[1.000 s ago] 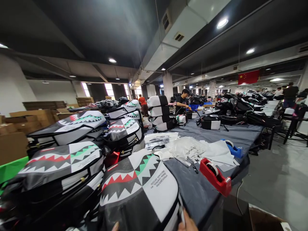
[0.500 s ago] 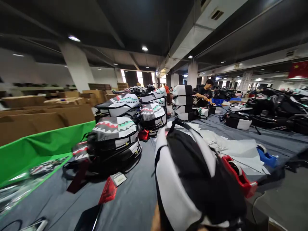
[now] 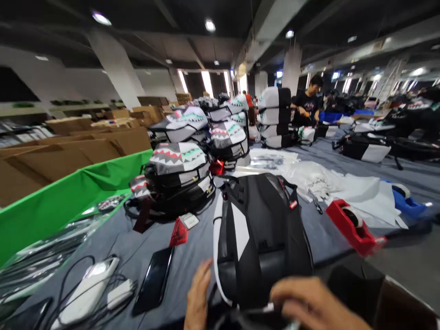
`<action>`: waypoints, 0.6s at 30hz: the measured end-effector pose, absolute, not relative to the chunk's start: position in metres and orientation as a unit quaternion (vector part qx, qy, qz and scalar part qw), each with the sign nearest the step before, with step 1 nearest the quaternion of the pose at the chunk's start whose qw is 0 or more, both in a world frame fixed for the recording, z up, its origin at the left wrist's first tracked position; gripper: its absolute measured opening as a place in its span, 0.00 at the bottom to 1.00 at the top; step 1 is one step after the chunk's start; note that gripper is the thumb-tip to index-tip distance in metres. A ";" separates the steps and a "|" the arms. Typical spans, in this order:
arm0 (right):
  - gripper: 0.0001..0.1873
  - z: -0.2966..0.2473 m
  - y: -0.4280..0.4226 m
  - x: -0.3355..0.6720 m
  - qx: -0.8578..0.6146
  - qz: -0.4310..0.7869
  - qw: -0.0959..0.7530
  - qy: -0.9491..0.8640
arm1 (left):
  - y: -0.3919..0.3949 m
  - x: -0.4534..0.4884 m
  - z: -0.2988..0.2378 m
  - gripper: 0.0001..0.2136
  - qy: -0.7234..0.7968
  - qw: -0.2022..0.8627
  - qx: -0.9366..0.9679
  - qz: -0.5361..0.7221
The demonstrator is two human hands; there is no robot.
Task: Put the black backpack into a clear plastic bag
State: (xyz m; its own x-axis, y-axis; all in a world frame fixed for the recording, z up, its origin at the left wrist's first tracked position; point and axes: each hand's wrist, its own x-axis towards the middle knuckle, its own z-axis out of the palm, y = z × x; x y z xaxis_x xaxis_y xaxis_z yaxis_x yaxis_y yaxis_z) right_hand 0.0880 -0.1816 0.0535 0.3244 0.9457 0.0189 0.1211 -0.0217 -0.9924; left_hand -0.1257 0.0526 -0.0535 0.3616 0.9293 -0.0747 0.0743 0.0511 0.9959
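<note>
A black backpack (image 3: 264,229) with white side parts lies on the grey-covered table in front of me, its padded back panel and straps facing up. My left hand (image 3: 198,295) is beside its lower left edge, fingers stretched out and holding nothing. At the lower right corner is my right hand (image 3: 309,298), slightly blurred, its fingers curled and closed near the pack's bottom edge. What they pinch is hard to make out. Dark material at the bottom of the view, between the hands, is cut off by the frame.
Left of the backpack are a phone (image 3: 154,280), a white power bank (image 3: 87,288) with cables, a red tag (image 3: 179,232) and stacked shark-print backpacks (image 3: 178,178). A red tape dispenser (image 3: 354,228) and white plastic bags (image 3: 319,181) lie right. A co-worker (image 3: 310,103) stands beyond.
The backpack was tilted up close to me; now it lies flat with its back panel up. Both hands show more fully, and my view has tipped downward.
</note>
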 end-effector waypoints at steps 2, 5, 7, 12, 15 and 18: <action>0.12 0.059 -0.190 0.119 -0.701 0.182 0.565 -0.395 | 0.046 -0.124 -0.027 0.22 0.393 0.432 0.689 0.429; 0.25 0.045 -0.180 0.150 -0.782 0.035 0.516 -0.348 | 0.038 -0.102 0.000 0.23 0.284 0.291 0.827 0.388; 0.29 0.032 -0.160 0.154 -0.797 0.040 0.461 -0.388 | 0.036 -0.088 0.005 0.27 0.242 0.250 0.873 0.341; 0.22 0.029 -0.103 0.166 -0.748 0.069 0.384 -0.537 | 0.084 -0.078 -0.001 0.28 0.295 0.273 0.864 0.303; 0.22 0.030 -0.076 0.185 -0.683 0.126 0.462 -0.551 | 0.119 -0.075 0.007 0.29 0.299 0.265 0.866 0.301; 0.24 0.023 -0.066 0.189 -0.628 0.160 0.591 -0.480 | 0.111 -0.067 0.030 0.27 0.288 0.163 0.872 0.360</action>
